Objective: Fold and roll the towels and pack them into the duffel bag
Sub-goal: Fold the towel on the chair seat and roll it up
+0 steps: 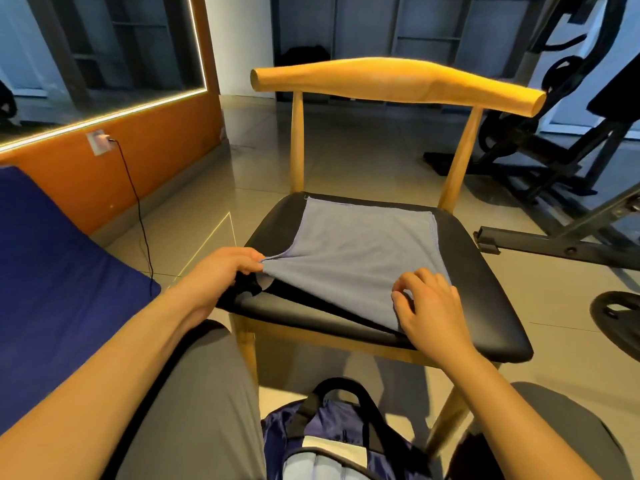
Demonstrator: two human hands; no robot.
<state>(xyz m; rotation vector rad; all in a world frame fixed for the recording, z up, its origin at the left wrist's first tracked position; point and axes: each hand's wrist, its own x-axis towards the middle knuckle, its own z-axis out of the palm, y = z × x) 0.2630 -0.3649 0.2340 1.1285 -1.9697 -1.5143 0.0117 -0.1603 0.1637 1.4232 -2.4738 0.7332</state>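
folding step. towel [356,251] on chair seat [485,299]; left hand [225,271] fingers pinch corner at seat's left, right hand [429,306] fingers curled, gripping corner at seat's front. next, likely: fold across, align edges.

Towel: a grey-blue towel [349,251] is being held spread on the black seat [485,289].
Left hand: the towel's near left corner is being pinched by the left hand [221,271] and held raised off the seat.
Right hand: the near right corner is being gripped by the right hand [433,313], fingers curled.
Bag: a blue bag [332,434] is being shown open on the floor [194,216], below the seat's front edge.
Left side: a blue mat [52,271] and a cable [138,209] plugged into a socket [98,142] are being shown.
Right side: a machine [554,140] and a plate [620,320] are being shown.
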